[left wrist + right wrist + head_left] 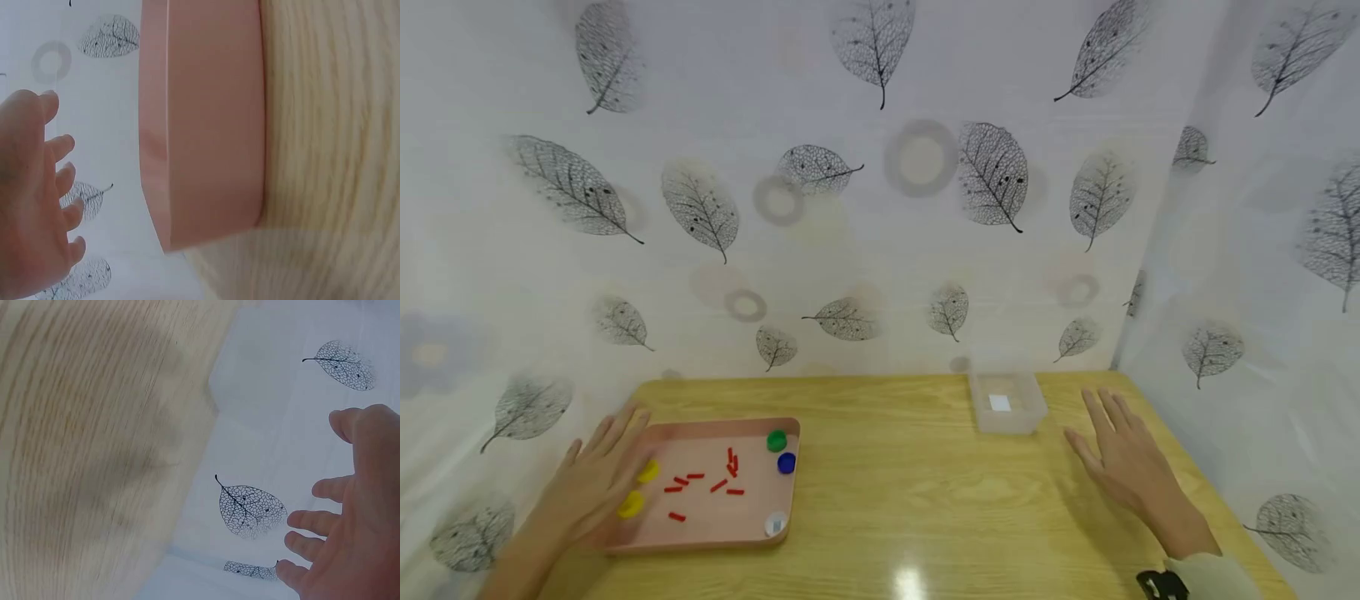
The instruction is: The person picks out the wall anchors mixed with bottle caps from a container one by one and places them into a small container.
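My left hand (591, 479) is over the left end of a pink tray (722, 525), fingers straight and holding nothing. Part of the tray's left rim is hidden behind it. Close by the fingers lie a yellow round piece (648, 472) and another yellow piece (631, 504). Several short red sticks (696, 476) are scattered mid-tray. Along its right side sit a green cap (777, 441), a blue cap (786, 463) and a white round piece (776, 523). My right hand (1123, 462), fingers spread and nothing held, hovers over the table's right side, nearest a translucent plastic box (1030, 417).
The wooden table (887, 492) stretches between tray and box. A white label (999, 403) shows in the box. A leaf-patterned curtain (880, 250) hangs behind the table and at its sides. A dark watch-like band (1162, 585) circles the right wrist beside a light sleeve (1213, 577).
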`<state>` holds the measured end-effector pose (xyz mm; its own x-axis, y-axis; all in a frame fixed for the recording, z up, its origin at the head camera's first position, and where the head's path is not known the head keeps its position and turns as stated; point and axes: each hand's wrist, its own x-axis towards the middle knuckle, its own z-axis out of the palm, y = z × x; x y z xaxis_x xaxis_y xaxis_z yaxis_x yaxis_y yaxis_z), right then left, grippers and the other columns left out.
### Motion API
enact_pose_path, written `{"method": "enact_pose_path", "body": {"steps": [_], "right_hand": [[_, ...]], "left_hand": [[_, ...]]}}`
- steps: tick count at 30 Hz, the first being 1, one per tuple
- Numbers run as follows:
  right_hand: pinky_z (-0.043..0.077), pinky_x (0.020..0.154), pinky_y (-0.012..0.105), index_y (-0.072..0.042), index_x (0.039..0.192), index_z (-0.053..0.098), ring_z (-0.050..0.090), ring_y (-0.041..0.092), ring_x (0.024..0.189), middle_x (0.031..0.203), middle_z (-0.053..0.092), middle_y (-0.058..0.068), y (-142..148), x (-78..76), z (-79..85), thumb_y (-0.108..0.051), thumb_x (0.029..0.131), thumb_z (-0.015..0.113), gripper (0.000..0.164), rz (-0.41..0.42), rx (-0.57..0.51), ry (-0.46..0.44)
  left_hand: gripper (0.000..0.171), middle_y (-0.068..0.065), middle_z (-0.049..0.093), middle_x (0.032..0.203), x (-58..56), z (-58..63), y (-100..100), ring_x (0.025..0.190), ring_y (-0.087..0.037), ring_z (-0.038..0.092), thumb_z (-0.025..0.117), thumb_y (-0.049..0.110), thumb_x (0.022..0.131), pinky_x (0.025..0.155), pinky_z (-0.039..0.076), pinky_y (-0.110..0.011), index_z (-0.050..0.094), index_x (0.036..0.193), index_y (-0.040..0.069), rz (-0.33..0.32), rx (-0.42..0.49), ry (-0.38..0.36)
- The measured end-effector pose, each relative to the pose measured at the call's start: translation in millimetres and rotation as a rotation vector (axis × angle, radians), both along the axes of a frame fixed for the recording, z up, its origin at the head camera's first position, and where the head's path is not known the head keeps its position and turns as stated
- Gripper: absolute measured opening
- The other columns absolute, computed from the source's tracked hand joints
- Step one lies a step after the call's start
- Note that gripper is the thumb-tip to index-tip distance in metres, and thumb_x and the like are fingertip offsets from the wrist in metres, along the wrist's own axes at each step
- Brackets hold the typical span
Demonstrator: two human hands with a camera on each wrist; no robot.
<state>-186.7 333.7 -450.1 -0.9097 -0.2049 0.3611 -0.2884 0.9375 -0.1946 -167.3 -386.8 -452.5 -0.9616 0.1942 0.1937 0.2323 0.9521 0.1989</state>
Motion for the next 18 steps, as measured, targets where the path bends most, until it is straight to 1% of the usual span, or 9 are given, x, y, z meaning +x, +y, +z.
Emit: {"method": "enact_pose_path", "body": {"steps": [2,4,7,9,12,14,16,17,18], "right_hand": [[0.024,0.113,0.069,0.006,0.159,0.026,0.027,0.058,0.142,0.154,0.032,0.038,0,3.6,-1.0,-0.038,0.106,0.055,0.074,0.006,-0.005,0.015],[0.022,0.116,0.067,0.005,0.159,0.025,0.027,0.058,0.142,0.154,0.032,0.038,0,7.5,-1.8,-0.037,0.106,0.056,0.074,0.01,-0.022,0.019],[0.02,0.116,0.068,0.001,0.162,0.022,0.026,0.057,0.143,0.157,0.03,0.036,-2,14.2,-2.2,-0.037,0.106,0.057,0.076,0.011,-0.071,0.005],[0.022,0.112,0.073,-0.002,0.163,0.021,0.026,0.057,0.144,0.159,0.028,0.034,-5,19.0,-1.7,-0.038,0.105,0.058,0.077,0.006,-0.122,-0.018],[0.028,0.101,0.081,-0.009,0.165,0.019,0.027,0.058,0.142,0.161,0.025,0.031,-10,25.5,-1.9,-0.04,0.105,0.058,0.078,-0.008,-0.185,-0.062],[0.03,0.094,0.083,-0.012,0.166,0.018,0.028,0.058,0.141,0.163,0.024,0.029,-13,28.9,-3.1,-0.041,0.105,0.058,0.078,-0.013,-0.219,-0.09],[0.03,0.094,0.084,-0.015,0.166,0.017,0.029,0.058,0.141,0.164,0.023,0.028,-15,31.1,-5.5,-0.041,0.105,0.059,0.079,-0.015,-0.239,-0.102],[0.03,0.093,0.084,-0.015,0.166,0.018,0.029,0.058,0.141,0.164,0.024,0.028,-16,32.0,-7.2,-0.04,0.105,0.059,0.078,-0.013,-0.247,-0.099],[0.03,0.093,0.084,-0.014,0.166,0.018,0.029,0.058,0.14,0.163,0.024,0.028,-17,32.6,-9.1,-0.039,0.105,0.06,0.078,-0.008,-0.258,-0.097]], "left_hand": [[0.064,-0.012,-0.001,0.172,2.8,-2.2,-8,0.148,-0.057,0.015,0.035,0.036,0.113,0.103,0.016,-0.084,0.003,0.167,0.021,-0.008,0.003,-0.042],[0.064,-0.011,-0.005,0.172,4.6,-5.4,-15,0.147,-0.059,0.014,0.032,0.036,0.113,0.101,0.015,-0.084,0.001,0.167,0.022,-0.015,0.015,-0.087],[0.063,-0.009,-0.007,0.171,6.0,-11.0,-24,0.146,-0.06,0.012,0.031,0.037,0.113,0.101,0.012,-0.086,0.002,0.167,0.022,-0.027,0.063,-0.135],[0.062,-0.006,-0.008,0.171,6.7,-16.0,-29,0.146,-0.061,0.009,0.031,0.036,0.114,0.102,0.007,-0.086,0.002,0.167,0.022,-0.04,0.116,-0.16],[0.063,-0.009,-0.008,0.171,9.8,-24.2,-36,0.144,-0.065,0.005,0.033,0.032,0.114,0.099,0.002,-0.088,0.003,0.167,0.018,-0.083,0.19,-0.187],[0.062,-0.01,-0.008,0.171,12.4,-29.7,-41,0.143,-0.067,0.003,0.033,0.029,0.114,0.095,0.002,-0.089,0.003,0.167,0.016,-0.109,0.226,-0.21],[0.062,-0.011,-0.007,0.17,14.1,-34.7,-44,0.144,-0.064,-0.003,0.033,0.026,0.114,0.095,-0.002,-0.089,0.003,0.166,0.012,-0.133,0.26,-0.231],[0.061,-0.012,-0.007,0.17,14.1,-37.1,-45,0.146,-0.06,-0.008,0.032,0.025,0.114,0.096,-0.007,-0.087,0.004,0.166,0.01,-0.142,0.279,-0.24],[0.06,-0.014,-0.005,0.17,14.0,-39.6,-46,0.148,-0.057,-0.009,0.032,0.023,0.114,0.102,-0.009,-0.083,0.006,0.166,0.008,-0.155,0.275,-0.229]]}}
